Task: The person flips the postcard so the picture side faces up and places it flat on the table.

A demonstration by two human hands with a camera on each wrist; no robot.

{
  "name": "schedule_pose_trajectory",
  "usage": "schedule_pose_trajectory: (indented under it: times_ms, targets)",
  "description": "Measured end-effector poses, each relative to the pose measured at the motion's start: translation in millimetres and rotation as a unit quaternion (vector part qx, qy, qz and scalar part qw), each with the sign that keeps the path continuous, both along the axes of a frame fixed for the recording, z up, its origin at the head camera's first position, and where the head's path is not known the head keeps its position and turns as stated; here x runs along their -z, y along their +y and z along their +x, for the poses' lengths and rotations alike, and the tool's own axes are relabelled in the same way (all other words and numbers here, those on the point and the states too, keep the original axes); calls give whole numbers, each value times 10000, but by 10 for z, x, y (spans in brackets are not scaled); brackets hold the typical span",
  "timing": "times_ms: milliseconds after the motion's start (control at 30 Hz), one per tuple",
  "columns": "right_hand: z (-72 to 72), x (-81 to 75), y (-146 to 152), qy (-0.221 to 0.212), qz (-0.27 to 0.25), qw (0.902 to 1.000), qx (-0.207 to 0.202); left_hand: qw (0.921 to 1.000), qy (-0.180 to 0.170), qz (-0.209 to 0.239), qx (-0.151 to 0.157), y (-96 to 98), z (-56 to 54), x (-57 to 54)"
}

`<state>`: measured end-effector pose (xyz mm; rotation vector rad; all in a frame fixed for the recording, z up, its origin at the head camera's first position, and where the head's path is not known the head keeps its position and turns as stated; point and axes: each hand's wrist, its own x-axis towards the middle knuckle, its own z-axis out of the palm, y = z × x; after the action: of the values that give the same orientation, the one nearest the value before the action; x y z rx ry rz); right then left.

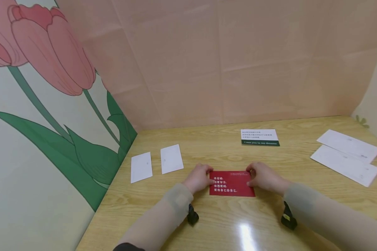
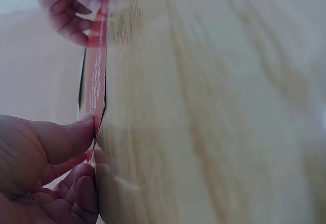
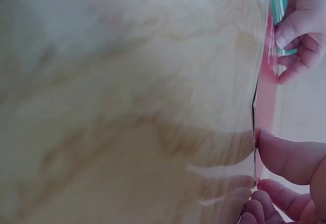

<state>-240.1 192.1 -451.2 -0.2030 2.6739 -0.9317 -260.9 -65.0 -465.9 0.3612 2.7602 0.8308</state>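
A red card (image 1: 231,188) printed with white lines of text lies flat, close over the tabletop, between both hands. My left hand (image 1: 199,177) pinches its left edge, the thumb on the printed face. At the opposite edge, my right hand (image 1: 267,178) grips the card between thumb and fingers. Seen edge-on in the left wrist view, the card (image 2: 99,66) runs from the left thumb up to the other hand. The right wrist view shows the right thumb (image 3: 288,155) pressing on the red surface.
Two white cards (image 1: 141,167) lie side by side on the left of the wooden table (image 1: 201,146). Behind the hands is a white card with a dark green strip (image 1: 260,137). Two overlapping white cards (image 1: 344,165) lie at the right. A pinkish cloth (image 1: 182,69) hangs behind the table.
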Motion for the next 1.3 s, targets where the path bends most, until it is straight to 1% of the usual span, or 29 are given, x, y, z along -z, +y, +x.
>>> schedule_pose_trajectory:
  times_ms: [67, 133, 167, 233, 300, 333, 367, 400, 467, 500, 567, 600, 667, 733, 833, 900, 967, 1033, 1133, 1167, 1233, 1300]
  targets:
    - [2, 1, 1, 34, 53, 10000, -31, 9999, 72, -77, 23, 5, 11, -6]
    - [4, 3, -2, 54, 92, 9999, -40, 9993, 244, -252, 145, 13, 31, -20]
    - [5, 4, -2, 59, 94, 9999, -53, 9983, 355, -388, 252, 19, 44, -29]
    - [5, 1, 0, 63, 83, 9999, -62, 9935, 637, -733, 587, 33, 78, -59]
    - [4, 5, 1, 56, 70, 9999, -65, 9842, 894, -1079, 1079, 42, 118, -95]
    - [3, 4, 5, 56, 71, 9999, -73, 9783, 975, -1209, 1371, 48, 136, -114]
    - [1, 3, 9, 61, 75, 9999, -83, 9708, 1032, -1322, 1713, 55, 155, -131]
    - [0, 3, 12, 69, 89, 9999, -95, 9640, 1008, -1350, 2056, 59, 174, -149]
    - [2, 8, 15, 75, 132, 9998, -109, 9503, 797, -1349, 2689, 62, 210, -180]
    - [2, 10, 17, 70, 148, 9998, -115, 9435, 663, -1357, 2951, 61, 226, -193]
    - [3, 10, 20, 62, 168, 9998, -126, 9303, 429, -1423, 3353, 62, 263, -212]
    - [4, 11, 19, 63, 179, 9997, -131, 9261, 329, -1494, 3448, 59, 284, -221]
    - [7, 13, 17, 48, 169, 9998, -127, 9167, 296, -1770, 3570, 60, 336, -241]
    - [10, 11, 15, 55, 180, 9998, -107, 9106, 295, -2032, 3586, 67, 399, -264]
    - [17, 14, 13, 112, 213, 9996, -112, 9025, 245, -2449, 3535, 85, 511, -303]
    - [21, 7, 15, 152, 240, 9995, -123, 9002, 164, -2636, 3464, 98, 578, -322]
    - [27, 5, 14, 206, 268, 9993, -157, 9007, 80, -2725, 3382, 108, 627, -333]
    - [33, -1, 12, 246, 301, 9991, -162, 9050, 8, -2706, 3282, 113, 651, -340]
    - [49, 0, 4, 399, 420, 9981, -192, 9115, 21, -2607, 3182, 100, 636, -324]
    - [64, -9, -7, 542, 501, 9970, -246, 9128, 47, -2579, 3166, 94, 623, -319]
    - [105, -33, -45, 969, 796, 9910, -475, 9152, 97, -2526, 3139, 76, 589, -306]
    - [159, -55, -107, 1425, 1091, 9809, -748, 9193, 91, -2450, 3079, 60, 550, -301]
